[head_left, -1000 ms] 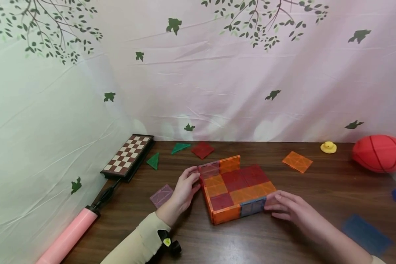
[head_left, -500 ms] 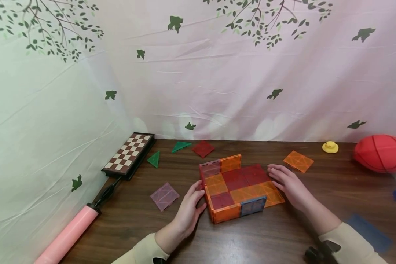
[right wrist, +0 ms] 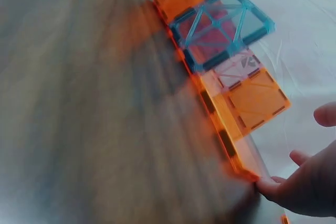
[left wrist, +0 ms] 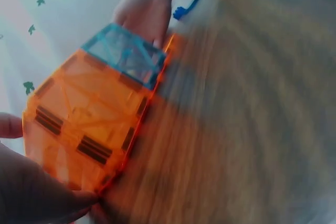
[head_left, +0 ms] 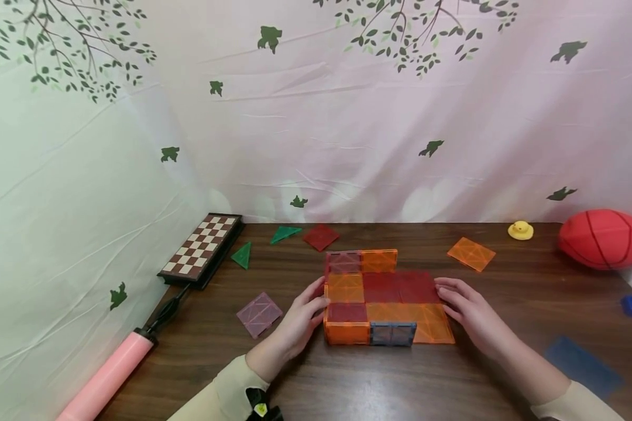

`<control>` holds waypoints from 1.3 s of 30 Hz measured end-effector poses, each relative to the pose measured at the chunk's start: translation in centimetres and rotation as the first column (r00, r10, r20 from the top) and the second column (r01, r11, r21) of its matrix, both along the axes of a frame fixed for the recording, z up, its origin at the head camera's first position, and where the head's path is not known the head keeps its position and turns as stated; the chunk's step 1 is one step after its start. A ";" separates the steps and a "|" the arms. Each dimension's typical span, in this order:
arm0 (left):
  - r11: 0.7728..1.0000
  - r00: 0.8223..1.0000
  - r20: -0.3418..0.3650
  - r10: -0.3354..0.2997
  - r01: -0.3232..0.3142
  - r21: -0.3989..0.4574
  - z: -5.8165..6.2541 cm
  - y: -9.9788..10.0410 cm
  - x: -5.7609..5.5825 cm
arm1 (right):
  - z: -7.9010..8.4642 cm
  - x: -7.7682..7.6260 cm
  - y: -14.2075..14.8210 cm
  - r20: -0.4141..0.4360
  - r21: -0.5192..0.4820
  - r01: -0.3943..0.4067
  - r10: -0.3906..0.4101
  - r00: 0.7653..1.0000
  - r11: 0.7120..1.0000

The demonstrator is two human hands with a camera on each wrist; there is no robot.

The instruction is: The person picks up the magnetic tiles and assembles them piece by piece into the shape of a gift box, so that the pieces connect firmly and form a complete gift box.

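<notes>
A low structure of see-through magnetic tiles (head_left: 381, 286) stands mid-table in the head view, with a red and orange floor. At its front stand an orange tile (head_left: 347, 334) and a blue tile (head_left: 392, 334); a purple tile (head_left: 343, 262) and another orange tile (head_left: 379, 261) rise at the back. My left hand (head_left: 297, 321) touches its left wall with fingers and thumb spread. On the opposite side, the fingers of my right hand (head_left: 476, 316) touch the floor's right edge. In the right wrist view, the thumb (right wrist: 273, 187) meets an orange corner.
Loose tiles lie around: purple (head_left: 260, 314), red (head_left: 321, 237), orange (head_left: 471, 254), two green triangles (head_left: 241, 255) and a blue one (head_left: 583, 367). A chessboard (head_left: 202, 245) and a pink pump (head_left: 107, 374) are left; a yellow duck (head_left: 520, 230) and red ball (head_left: 604, 239) right.
The structure has turned clockwise, its front now square to me. My right hand left the blue tile for the right edge; my left hand slid nearer along the left wall.
</notes>
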State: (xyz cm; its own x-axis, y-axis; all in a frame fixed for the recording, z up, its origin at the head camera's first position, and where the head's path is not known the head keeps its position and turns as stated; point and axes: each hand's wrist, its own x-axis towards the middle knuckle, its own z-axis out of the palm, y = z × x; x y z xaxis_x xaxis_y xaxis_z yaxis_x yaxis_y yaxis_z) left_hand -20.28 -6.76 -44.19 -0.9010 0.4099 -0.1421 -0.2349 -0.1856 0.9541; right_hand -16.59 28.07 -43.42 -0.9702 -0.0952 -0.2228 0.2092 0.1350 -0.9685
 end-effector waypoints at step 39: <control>0.994 0.993 -0.062 -0.104 0.106 0.029 -0.5 0.3 0.3 | -1.0 -0.3 -1.7 -0.012 -0.182 -0.021 0.019 1.000 0.983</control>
State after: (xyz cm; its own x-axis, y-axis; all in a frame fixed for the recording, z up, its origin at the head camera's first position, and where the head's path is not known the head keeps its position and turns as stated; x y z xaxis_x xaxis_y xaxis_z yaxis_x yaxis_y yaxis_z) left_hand -19.98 -6.49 -44.66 -0.8591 0.5065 -0.0740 -0.1971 -0.1939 0.9610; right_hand -16.90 26.42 -44.47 -0.9697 -0.1526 -0.1906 0.1987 -0.0393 -0.9793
